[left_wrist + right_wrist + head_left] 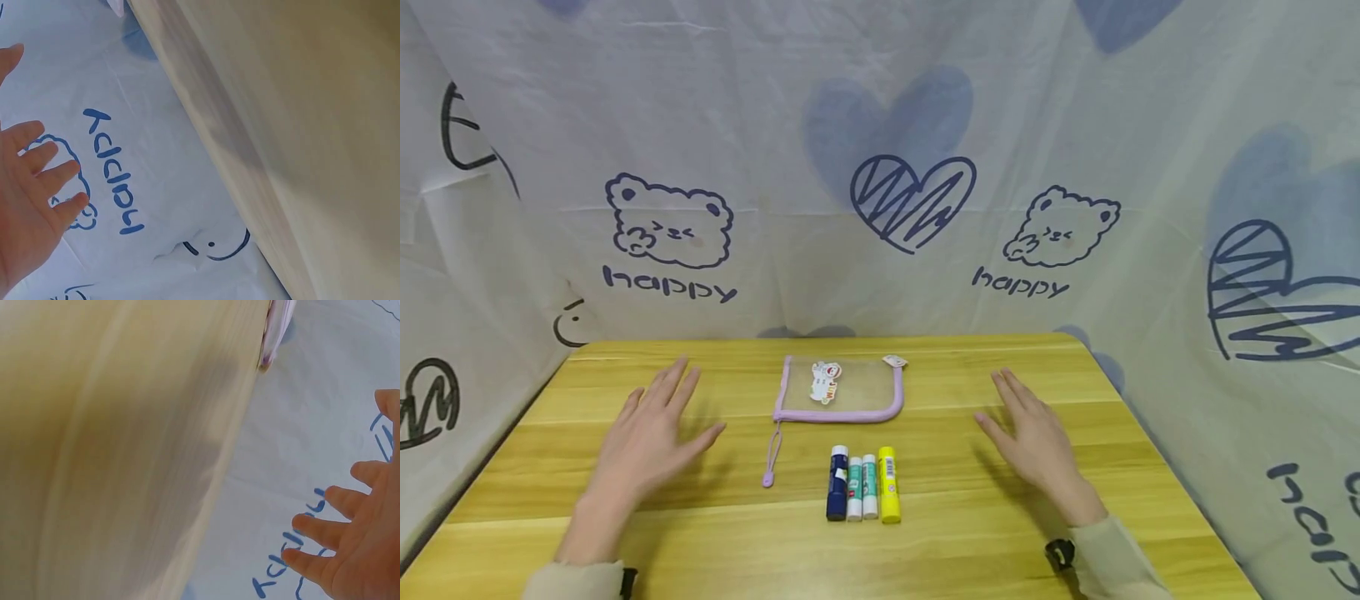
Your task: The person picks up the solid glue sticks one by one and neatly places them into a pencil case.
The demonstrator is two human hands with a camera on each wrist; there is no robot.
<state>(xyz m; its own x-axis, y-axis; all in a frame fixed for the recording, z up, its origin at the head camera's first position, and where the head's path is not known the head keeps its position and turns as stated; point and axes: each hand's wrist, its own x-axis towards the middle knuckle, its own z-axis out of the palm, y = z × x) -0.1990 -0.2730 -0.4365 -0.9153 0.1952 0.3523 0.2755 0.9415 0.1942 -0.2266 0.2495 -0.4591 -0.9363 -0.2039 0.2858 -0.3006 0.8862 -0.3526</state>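
Observation:
Over the left part of the table, my left hand point(651, 433) is spread with its fingers apart and holds nothing. My right hand point(1030, 433) is likewise spread and holds nothing, over the right part. Between them lies a clear zip pouch point(861, 390) with lilac edging, a cartoon sticker and a lilac zipper pull point(768, 478). In front of the pouch, several glue sticks lie side by side: a dark blue one point(837, 483), two slim white and green ones point(855, 490) point(870, 487), and a yellow one point(889, 485). Both wrist views show the fingers extended.
The table point(737, 550) has a yellow wood-grain top. A pale cloth point(790, 250) printed with bears, hearts and "happy" hangs behind it and along both sides. A small white tag point(895, 361) sits at the pouch's far right corner.

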